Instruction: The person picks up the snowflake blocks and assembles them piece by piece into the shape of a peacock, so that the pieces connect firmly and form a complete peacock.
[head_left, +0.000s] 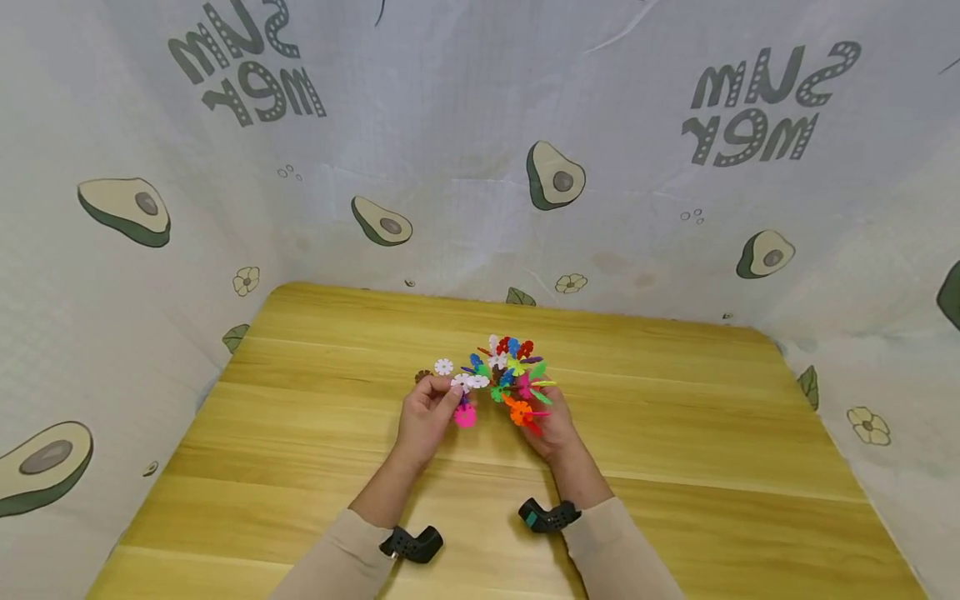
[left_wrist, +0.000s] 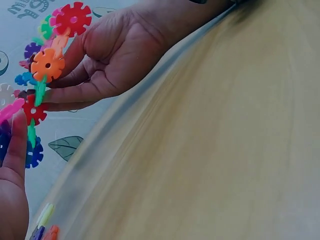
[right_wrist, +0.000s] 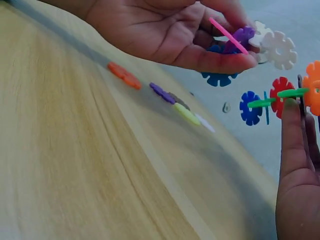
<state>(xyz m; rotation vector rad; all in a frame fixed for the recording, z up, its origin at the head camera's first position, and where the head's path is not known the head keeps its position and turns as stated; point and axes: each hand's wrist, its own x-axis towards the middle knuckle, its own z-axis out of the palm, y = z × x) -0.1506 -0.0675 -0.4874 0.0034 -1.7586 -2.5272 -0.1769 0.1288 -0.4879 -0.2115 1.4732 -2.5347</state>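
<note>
Between thumb and fingers my left hand (head_left: 426, 421) pinches a small joined piece of plastic snowflake discs (right_wrist: 243, 40). It has white, purple, blue and bright pink discs; the pink disc (head_left: 465, 416) hangs lowest. My right hand (head_left: 553, 427) holds a larger, many-coloured cluster of interlocked snowflake discs (head_left: 517, 367) from its right side. An orange disc (left_wrist: 48, 65) and a red one (left_wrist: 73, 19) stick out toward the wrist in the left wrist view. Both pieces are held above the table, close side by side. The cluster covers part of the right fingers.
Loose discs lie on the wooden table (head_left: 300, 467) beyond the left hand, among them a white disc (head_left: 443, 367) and a brown disc (head_left: 423, 376). The right wrist view also shows an orange disc (right_wrist: 124, 75) and a purple disc (right_wrist: 162, 93). Printed cloth (head_left: 465, 125) hangs behind the table.
</note>
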